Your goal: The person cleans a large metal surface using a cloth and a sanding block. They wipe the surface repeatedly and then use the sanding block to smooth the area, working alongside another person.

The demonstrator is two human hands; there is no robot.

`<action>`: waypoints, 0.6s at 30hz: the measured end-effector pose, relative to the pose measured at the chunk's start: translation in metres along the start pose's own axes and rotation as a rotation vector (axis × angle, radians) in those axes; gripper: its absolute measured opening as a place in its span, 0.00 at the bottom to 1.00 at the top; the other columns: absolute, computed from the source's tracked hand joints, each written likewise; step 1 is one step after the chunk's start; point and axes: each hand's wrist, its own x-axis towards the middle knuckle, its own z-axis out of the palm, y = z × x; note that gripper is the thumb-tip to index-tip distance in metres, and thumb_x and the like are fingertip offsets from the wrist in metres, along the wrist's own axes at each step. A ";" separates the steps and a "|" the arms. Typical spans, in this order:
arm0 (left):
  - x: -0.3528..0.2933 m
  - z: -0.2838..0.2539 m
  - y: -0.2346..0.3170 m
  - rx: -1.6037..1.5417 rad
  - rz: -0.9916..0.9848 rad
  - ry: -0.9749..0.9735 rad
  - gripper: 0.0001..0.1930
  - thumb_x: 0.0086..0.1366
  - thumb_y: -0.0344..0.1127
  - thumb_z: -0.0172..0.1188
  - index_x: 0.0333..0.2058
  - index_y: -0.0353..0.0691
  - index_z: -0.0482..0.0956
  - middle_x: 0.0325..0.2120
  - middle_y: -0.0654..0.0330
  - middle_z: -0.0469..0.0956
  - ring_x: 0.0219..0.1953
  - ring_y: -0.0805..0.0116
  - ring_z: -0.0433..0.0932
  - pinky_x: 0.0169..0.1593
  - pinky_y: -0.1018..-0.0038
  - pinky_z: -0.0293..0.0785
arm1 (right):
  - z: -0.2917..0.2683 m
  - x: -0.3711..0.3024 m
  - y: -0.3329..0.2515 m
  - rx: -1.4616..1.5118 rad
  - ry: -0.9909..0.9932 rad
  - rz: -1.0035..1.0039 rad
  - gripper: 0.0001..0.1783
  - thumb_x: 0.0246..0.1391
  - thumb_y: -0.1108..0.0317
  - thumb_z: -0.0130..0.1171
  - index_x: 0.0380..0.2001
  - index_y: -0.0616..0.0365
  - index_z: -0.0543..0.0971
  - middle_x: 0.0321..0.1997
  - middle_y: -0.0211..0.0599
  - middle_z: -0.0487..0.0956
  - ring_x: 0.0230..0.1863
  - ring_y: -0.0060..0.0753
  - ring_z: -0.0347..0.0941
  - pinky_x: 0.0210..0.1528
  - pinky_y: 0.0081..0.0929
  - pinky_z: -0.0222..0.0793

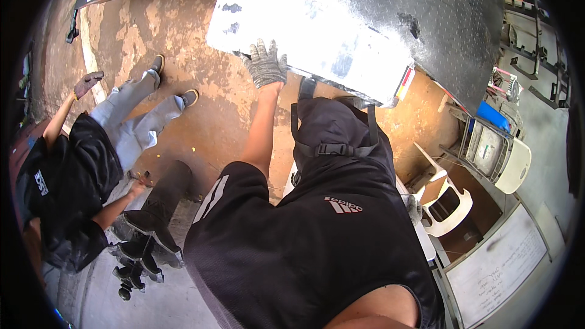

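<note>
Contact by grey-gloved left hand (266, 68), fingers splayed, gripping nothing, on silver rectangular metal panel (317, 39) edging dark tread-plate deck (454, 36). Cannot tell grip of half-hidden right hand (414, 209). Possible slip from unclenched hold.

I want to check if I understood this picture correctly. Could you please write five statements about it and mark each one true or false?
1. The person's left hand wears a glove. True.
2. The left hand is closed in a fist. False: its fingers are spread, at the edge of the bright metal surface.
3. The co-worker wears dark trousers. False: the trousers are pale.
4. A white plastic chair is to the right of the person's body. True.
5. The whiteboard is in the upper left of the picture. False: it is in the lower right.
</note>
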 end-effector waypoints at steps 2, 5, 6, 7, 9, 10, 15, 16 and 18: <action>-0.002 -0.004 -0.009 0.020 0.040 0.006 0.31 0.73 0.59 0.46 0.70 0.55 0.67 0.72 0.48 0.60 0.75 0.43 0.54 0.74 0.32 0.34 | 0.008 -0.009 -0.017 -0.022 -0.046 -0.072 0.11 0.55 0.65 0.75 0.36 0.56 0.82 0.29 0.30 0.82 0.25 0.24 0.76 0.26 0.25 0.73; -0.003 -0.012 -0.006 0.026 0.109 -0.028 0.31 0.73 0.60 0.46 0.70 0.58 0.68 0.72 0.48 0.61 0.75 0.44 0.55 0.74 0.32 0.36 | 0.011 -0.002 -0.030 0.032 -0.032 -0.100 0.12 0.56 0.66 0.74 0.36 0.58 0.82 0.30 0.32 0.82 0.26 0.28 0.78 0.28 0.29 0.76; -0.006 -0.013 -0.009 0.040 0.126 -0.040 0.31 0.73 0.60 0.46 0.70 0.58 0.68 0.72 0.48 0.61 0.75 0.44 0.55 0.74 0.33 0.36 | 0.009 0.002 -0.031 0.057 -0.040 -0.107 0.11 0.56 0.66 0.74 0.36 0.58 0.82 0.30 0.33 0.83 0.26 0.28 0.78 0.29 0.29 0.77; -0.008 -0.013 -0.009 0.055 0.144 -0.052 0.31 0.73 0.60 0.46 0.70 0.59 0.68 0.72 0.48 0.60 0.75 0.45 0.55 0.74 0.33 0.36 | 0.007 0.004 -0.031 0.082 -0.048 -0.113 0.11 0.56 0.66 0.74 0.37 0.58 0.82 0.31 0.33 0.83 0.27 0.29 0.78 0.29 0.29 0.77; -0.013 -0.009 -0.017 0.077 0.180 -0.053 0.31 0.73 0.61 0.46 0.70 0.59 0.67 0.73 0.49 0.59 0.75 0.45 0.54 0.74 0.33 0.36 | 0.010 0.001 -0.027 0.061 -0.078 -0.102 0.11 0.56 0.67 0.74 0.37 0.58 0.82 0.32 0.33 0.83 0.27 0.29 0.79 0.30 0.29 0.77; -0.014 -0.006 -0.021 0.089 0.199 -0.054 0.31 0.73 0.61 0.46 0.70 0.60 0.67 0.73 0.49 0.59 0.75 0.46 0.54 0.74 0.33 0.36 | 0.011 0.000 -0.026 0.022 -0.067 -0.092 0.11 0.56 0.67 0.74 0.37 0.58 0.82 0.32 0.33 0.83 0.27 0.29 0.79 0.30 0.29 0.77; -0.003 -0.015 -0.020 0.098 0.232 -0.103 0.31 0.73 0.60 0.46 0.72 0.60 0.64 0.74 0.52 0.57 0.76 0.47 0.53 0.74 0.33 0.35 | 0.017 -0.012 -0.011 0.037 -0.037 -0.060 0.10 0.55 0.68 0.75 0.35 0.57 0.83 0.30 0.31 0.82 0.25 0.27 0.77 0.27 0.27 0.74; 0.002 -0.019 -0.019 0.102 0.235 -0.123 0.32 0.73 0.60 0.46 0.72 0.61 0.64 0.74 0.52 0.57 0.76 0.48 0.53 0.74 0.33 0.35 | 0.018 -0.015 -0.010 0.005 -0.027 -0.050 0.10 0.54 0.68 0.75 0.35 0.57 0.83 0.30 0.30 0.82 0.25 0.26 0.77 0.27 0.27 0.73; 0.013 -0.020 -0.016 0.105 0.257 -0.099 0.32 0.73 0.61 0.45 0.72 0.60 0.64 0.75 0.52 0.56 0.76 0.48 0.53 0.74 0.32 0.34 | 0.011 -0.007 -0.007 0.012 -0.040 -0.085 0.10 0.54 0.67 0.75 0.35 0.56 0.83 0.30 0.30 0.82 0.25 0.25 0.76 0.27 0.27 0.73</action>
